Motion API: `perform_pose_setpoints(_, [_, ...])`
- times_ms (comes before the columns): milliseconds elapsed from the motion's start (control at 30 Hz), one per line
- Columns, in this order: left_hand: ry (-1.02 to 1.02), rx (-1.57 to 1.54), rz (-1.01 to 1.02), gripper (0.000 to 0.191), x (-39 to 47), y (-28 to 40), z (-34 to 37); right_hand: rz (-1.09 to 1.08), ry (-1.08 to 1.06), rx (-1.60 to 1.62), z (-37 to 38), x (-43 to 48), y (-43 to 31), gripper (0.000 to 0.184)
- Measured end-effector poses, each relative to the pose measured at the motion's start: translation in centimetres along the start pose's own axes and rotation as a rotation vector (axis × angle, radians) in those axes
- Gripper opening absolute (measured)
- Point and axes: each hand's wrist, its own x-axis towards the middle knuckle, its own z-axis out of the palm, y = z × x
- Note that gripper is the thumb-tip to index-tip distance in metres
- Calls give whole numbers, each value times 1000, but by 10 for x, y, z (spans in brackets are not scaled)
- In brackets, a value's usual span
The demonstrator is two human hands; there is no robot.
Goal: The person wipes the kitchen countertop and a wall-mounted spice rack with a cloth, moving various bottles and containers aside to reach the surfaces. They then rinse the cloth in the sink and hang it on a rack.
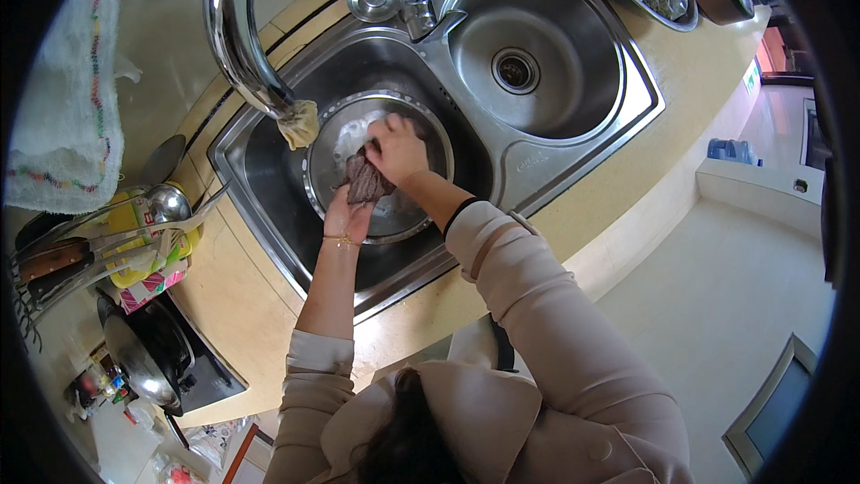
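A wet brown cloth [367, 179] is bunched between my two hands above a round metal basin [445, 168] in the left sink bowl [269, 168]. My left hand [349, 215], palm up, holds the lower end of the cloth. My right hand [398, 150] grips its upper end with bent fingers. White suds [353, 136] lie in the basin beside the cloth. The curved chrome faucet [245, 60], with a beige cloth [299, 124] tied over its mouth, hangs to the left of my hands.
The right sink bowl [537, 47] has a drain. A second tap [420, 13] stands behind the divider. Utensils [101, 242] and a ladle [168, 204] are at the left, above a wok [138, 356] on the stove. A metal tray [682, 23] holds a plastic bag at the upper right.
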Motion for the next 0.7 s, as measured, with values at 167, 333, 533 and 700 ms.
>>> perform_pose_setpoints(167, [190,-321,-229,78,-16,3,-3,414,-88,-306,38,-31,0,53])
perform_pose_setpoints(333, [56,-181,-53,70,-2,4,-33,274,-321,552,32,-48,-47,41])
perform_pose_setpoints(533, [-530,-403,123,54,10,-11,-40,-156,-87,360,-18,-80,-115,29])
perform_pose_setpoints(700, [-102,-181,14,51,9,-1,-15,28,22,183,-9,-19,-66,26])
